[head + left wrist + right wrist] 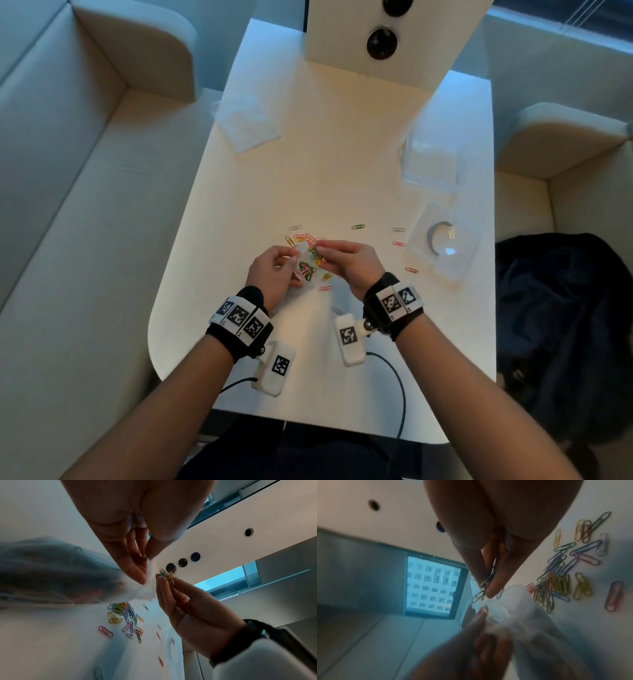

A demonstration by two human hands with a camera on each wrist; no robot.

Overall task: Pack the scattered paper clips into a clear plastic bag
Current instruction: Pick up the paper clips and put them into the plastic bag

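My left hand (274, 270) pinches the mouth of a small clear plastic bag (305, 270) above the table; several coloured clips show inside it. In the left wrist view the bag's rim (150, 577) sits between thumb and finger. My right hand (346, 257) pinches a bunch of paper clips (169, 576) right at the bag's opening, seen also as clips (485, 586) below its fingertips in the right wrist view. A heap of loose coloured paper clips (303, 238) lies just beyond the hands, with the same heap (556, 580) beside the bag (513, 601).
Stray clips (358, 226) lie scattered to the right on the white table (325, 164). Other clear bags (431, 161) and a packet with a ring-shaped item (442, 240) lie at right, a folded white sheet (246, 123) far left. A white panel (387, 41) stands at the back.
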